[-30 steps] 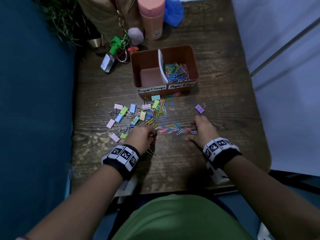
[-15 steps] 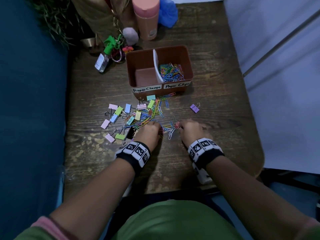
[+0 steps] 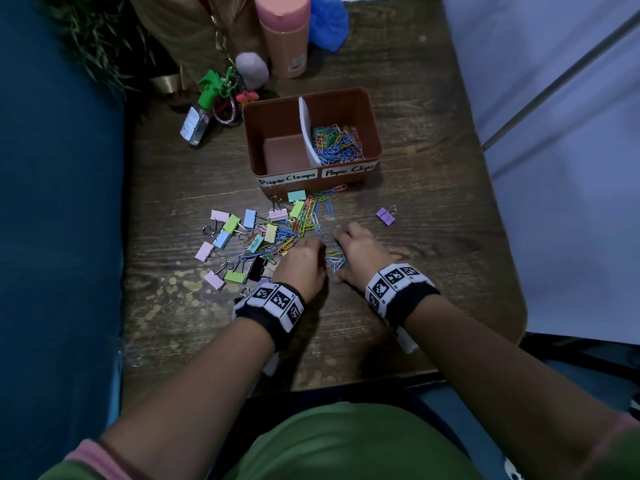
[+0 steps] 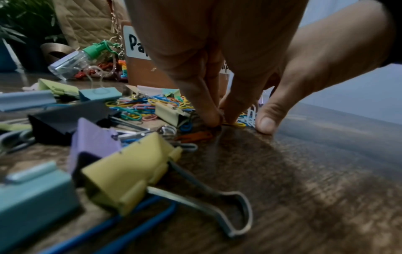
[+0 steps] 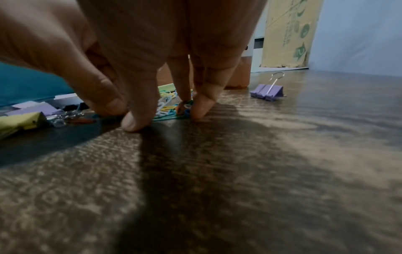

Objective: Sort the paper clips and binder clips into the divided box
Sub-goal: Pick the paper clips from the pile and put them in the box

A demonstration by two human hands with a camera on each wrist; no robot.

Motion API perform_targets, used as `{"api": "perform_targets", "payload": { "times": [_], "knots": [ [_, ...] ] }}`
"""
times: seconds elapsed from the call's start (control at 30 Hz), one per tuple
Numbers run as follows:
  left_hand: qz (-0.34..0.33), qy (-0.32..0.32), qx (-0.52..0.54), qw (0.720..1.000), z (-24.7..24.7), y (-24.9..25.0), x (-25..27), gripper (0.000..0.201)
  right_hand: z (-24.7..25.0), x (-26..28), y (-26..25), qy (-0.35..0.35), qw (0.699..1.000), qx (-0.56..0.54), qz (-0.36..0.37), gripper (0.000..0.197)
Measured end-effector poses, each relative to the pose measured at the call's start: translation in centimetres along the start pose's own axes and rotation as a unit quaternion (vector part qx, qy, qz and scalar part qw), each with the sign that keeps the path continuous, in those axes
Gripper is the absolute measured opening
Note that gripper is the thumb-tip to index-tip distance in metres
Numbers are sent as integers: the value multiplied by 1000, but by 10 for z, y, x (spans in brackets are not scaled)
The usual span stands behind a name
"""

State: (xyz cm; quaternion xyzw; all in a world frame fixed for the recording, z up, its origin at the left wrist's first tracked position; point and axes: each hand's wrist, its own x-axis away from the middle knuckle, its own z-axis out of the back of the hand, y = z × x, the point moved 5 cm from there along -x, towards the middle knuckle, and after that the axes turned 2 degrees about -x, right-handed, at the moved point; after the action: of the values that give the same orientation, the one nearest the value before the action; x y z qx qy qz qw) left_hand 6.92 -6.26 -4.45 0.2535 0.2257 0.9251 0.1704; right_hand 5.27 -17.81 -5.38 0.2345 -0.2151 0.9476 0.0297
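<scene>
The left hand [image 3: 300, 263] is low on the counter [image 3: 433, 237], its fingertips [image 4: 212, 118] pressed together on loose paper clips [image 3: 294, 233] at the near edge of the mixed heap, so it seems to be pinching one or two of them. The right hand [image 3: 360, 252] is just beside it, its fingers [image 5: 136, 122] spread and pointing down with the tips on the wood, closing around a small bunch of paper clips that lies between the two hands; whether they are already lifted, I cannot tell. Around the hands, toward the left edge of the counter, lie the binder clips [image 3: 228, 237] in pale colours with one black among them. I count about fifteen, but some are partly covered. One purple binder clip [image 3: 385, 215] lies alone, well apart, toward the right edge. Behind the heap, toward the far edge, stands the divided box [image 3: 313, 98]. Its right compartment, labelled for paper clips, already has a good pile, too many and too tangled to count. The left compartment, labelled for clamps, looks empty. So, in my judgement, the paper clips are more than half done and the binder clips are not yet started.
</scene>
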Motion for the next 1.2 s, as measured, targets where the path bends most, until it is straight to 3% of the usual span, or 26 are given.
{"api": "perform_targets", "payload": {
  "times": [0.17,0.37,0.5,0.7,0.97,1.07,1.2],
  "knots": [
    [-1,11,5,1000,3,-1,-1,32,2,-3,-2,29,999,-16,25,40],
    [-4,-13,-19,1000,4,0,-7,24,0,1,-3,59,998,-11,33,14],
    [-20,-38,-60,997,4,3,-11,29,3,3,-1,57,998,2,39,13],
    [-36,-46,-83,995,7,7,-15,35,0,2,-1,49,998,-5,31,27],
    [-88,-76,-162,980,5,16,-19,24,2,0,13,36,998,-45,-32,16],
    [-125,-86,-205,967,5,19,-18,25,15,8,36,84,976,-164,-113,13],
    [-159,-91,-269,946,2,24,-16,35,67,13,43,168,916,-333,-151,17]
  ]
}}
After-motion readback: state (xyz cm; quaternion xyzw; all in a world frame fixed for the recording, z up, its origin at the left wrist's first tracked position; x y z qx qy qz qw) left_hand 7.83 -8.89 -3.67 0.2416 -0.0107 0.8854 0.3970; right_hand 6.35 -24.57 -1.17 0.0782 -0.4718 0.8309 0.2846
